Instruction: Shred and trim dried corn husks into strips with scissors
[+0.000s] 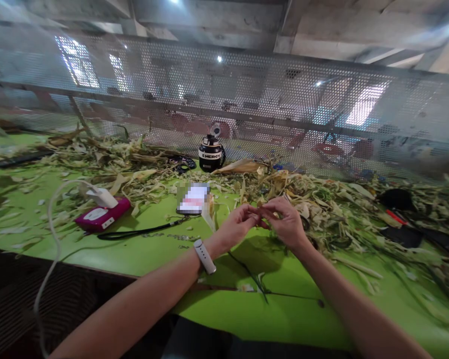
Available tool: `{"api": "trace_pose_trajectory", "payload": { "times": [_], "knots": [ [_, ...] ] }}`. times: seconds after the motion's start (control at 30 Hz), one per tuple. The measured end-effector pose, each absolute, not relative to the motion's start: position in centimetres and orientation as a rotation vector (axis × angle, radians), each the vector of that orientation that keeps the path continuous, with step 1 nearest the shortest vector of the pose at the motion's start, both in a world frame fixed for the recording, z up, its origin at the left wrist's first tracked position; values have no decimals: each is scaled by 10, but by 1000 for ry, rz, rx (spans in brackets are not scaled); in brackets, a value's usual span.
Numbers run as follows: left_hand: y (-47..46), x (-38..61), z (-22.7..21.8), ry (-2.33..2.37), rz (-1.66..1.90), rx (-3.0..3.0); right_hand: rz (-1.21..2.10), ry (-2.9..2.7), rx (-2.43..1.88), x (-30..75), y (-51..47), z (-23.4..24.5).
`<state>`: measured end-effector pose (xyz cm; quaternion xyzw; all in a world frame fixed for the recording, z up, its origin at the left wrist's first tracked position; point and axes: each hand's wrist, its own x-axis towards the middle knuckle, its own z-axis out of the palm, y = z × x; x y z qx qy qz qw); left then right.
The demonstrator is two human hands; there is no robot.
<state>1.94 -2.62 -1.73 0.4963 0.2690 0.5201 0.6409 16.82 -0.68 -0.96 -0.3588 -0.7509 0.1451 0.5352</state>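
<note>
My left hand (238, 223) and my right hand (285, 220) meet just above the green table, their fingertips pinched close together. Whatever sits between the fingers is small and mostly hidden; a brownish-yellow bit shows at the tips, and I cannot make out its kind. Below the hands runs a thin dark green stem (251, 275); whether it joins the held thing I cannot tell. A pale dried husk strip (209, 214) stands near my left hand, beside a phone (193, 198) with a lit, blurred screen. Loose husk pieces (324, 209) heap up behind and right of my right hand.
On the left, a magenta box (97, 219) carries a white charger plug (104, 198) with a white cable (48, 239). A black strap (134, 233) trails from the phone. A black "ENERGY" bottle (210, 153) stands before the perforated metal screen (254, 104). Black items (402, 234) lie right.
</note>
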Motion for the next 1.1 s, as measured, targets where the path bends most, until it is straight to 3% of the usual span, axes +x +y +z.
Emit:
{"api": "trace_pose_trajectory", "payload": {
  "times": [0.17, 0.53, 1.1],
  "knots": [
    [-23, 16, -15, 561, 1187, 891, 530, -1869, -822, 178, -8, -2],
    [-20, 16, -17, 432, 1137, 604, 192, -2024, -806, 172, -11, -5],
    [-25, 23, -23, 553, 1185, 729, 249, -1907, -1075, 163, -12, -10]
  ]
}}
